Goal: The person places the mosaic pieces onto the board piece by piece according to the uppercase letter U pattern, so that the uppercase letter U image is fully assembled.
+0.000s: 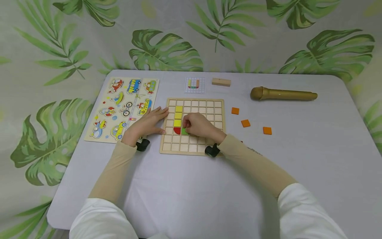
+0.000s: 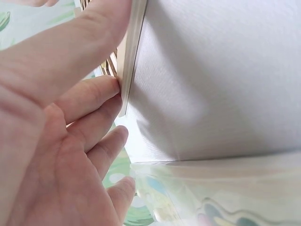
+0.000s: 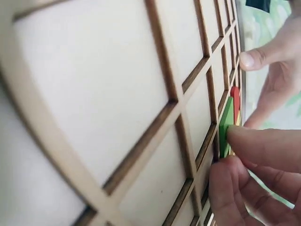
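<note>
From here I see the right hand's fingers clamped on a green tile, just right of the red piece on the grid board; they hide too much to tell its long axis. Three yellow tiles form a column pointing away from the person. The left hand's fingers, thumb apart, touch the board's left edge.
</note>
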Available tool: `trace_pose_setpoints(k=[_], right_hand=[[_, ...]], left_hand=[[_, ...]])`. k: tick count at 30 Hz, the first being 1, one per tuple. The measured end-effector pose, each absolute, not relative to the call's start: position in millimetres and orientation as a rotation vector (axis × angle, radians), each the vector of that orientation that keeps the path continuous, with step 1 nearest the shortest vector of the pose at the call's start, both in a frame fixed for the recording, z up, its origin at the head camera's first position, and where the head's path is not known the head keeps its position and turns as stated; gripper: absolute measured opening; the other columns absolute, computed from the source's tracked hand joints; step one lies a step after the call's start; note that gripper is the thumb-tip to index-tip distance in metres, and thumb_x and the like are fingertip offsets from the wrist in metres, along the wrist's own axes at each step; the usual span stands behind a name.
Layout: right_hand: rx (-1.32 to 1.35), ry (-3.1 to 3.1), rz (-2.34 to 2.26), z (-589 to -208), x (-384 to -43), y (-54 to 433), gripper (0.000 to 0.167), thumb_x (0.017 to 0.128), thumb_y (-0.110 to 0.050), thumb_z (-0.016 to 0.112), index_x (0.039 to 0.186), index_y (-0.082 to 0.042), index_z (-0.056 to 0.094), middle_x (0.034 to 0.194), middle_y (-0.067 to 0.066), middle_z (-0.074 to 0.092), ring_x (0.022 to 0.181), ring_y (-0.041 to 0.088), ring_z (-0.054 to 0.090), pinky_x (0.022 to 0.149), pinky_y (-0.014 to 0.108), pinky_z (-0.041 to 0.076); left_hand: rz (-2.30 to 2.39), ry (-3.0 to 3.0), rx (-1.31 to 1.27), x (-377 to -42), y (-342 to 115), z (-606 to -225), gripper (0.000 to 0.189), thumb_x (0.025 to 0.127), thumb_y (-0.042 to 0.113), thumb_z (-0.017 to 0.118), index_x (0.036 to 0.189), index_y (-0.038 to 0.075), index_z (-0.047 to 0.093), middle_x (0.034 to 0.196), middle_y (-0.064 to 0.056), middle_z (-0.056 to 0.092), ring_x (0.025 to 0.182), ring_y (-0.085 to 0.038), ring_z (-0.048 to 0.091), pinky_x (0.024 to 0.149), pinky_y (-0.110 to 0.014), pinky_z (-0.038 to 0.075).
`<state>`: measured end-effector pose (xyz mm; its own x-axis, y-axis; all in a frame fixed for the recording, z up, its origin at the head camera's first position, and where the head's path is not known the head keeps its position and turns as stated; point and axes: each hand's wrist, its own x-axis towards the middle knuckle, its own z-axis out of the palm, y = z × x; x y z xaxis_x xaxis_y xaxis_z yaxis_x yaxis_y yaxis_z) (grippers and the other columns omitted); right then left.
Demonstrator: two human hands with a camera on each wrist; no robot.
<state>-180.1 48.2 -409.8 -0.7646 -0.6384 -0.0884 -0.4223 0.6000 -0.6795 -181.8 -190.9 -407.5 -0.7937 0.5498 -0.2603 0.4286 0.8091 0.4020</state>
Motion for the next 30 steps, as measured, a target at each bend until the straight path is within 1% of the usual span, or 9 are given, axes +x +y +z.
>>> trace_pose_setpoints(k=[5,12,17,25,30], right_hand=[[-0.781,2.396,-1.090,-409.8,-183.9,58.3,0.005,0.084,0.002,0.066,0.088,-0.001,0.067,0.082,0.006,0.063,0.076,0.018,0.057,0.069,0.026,0.048],[-0.691,2.298,-1.207,-407.7,-190.0,87.9,0.011,0.087,-0.003,0.067,0.096,0.001,0.067,0.086,0.007,0.063,0.077,0.019,0.056,0.068,0.026,0.047],[-0.661,2.277,-1.240,-408.5,-189.9,121.7,0.014,0.088,-0.007,0.068,0.099,0.001,0.067,0.090,0.009,0.063,0.080,0.020,0.056,0.071,0.028,0.047],[-0.516,2.271,-1.250,-406.6,-182.5,181.5,0.020,0.089,-0.012,0.068,0.104,0.001,0.066,0.098,0.011,0.064,0.087,0.022,0.057,0.079,0.028,0.045],[-0.435,2.246,-1.290,-405.3,-173.1,216.1,0.024,0.091,-0.013,0.066,0.108,0.004,0.064,0.104,0.016,0.064,0.090,0.022,0.060,0.082,0.025,0.051]], left_hand=[[0.459,2.630,0.742,-182.4,-191.4,-408.7,0.086,0.081,0.028,0.076,0.148,-0.001,0.030,0.157,-0.011,0.019,0.144,-0.034,0.008,0.114,-0.054,-0.003],[0.452,2.627,0.751,-182.7,-191.8,-408.9,0.087,0.081,0.028,0.076,0.148,-0.001,0.030,0.157,-0.011,0.018,0.144,-0.033,0.008,0.113,-0.054,-0.003],[0.441,2.628,0.757,-182.8,-191.3,-408.9,0.087,0.081,0.029,0.076,0.148,-0.001,0.030,0.157,-0.011,0.018,0.144,-0.034,0.008,0.113,-0.055,-0.003],[0.434,2.627,0.751,-182.7,-190.5,-406.9,0.087,0.080,0.028,0.076,0.148,-0.001,0.030,0.157,-0.011,0.018,0.144,-0.034,0.008,0.113,-0.055,-0.003],[0.441,2.623,0.754,-182.9,-190.8,-408.1,0.087,0.080,0.028,0.076,0.148,-0.001,0.029,0.157,-0.011,0.018,0.144,-0.034,0.007,0.113,-0.054,-0.003]])
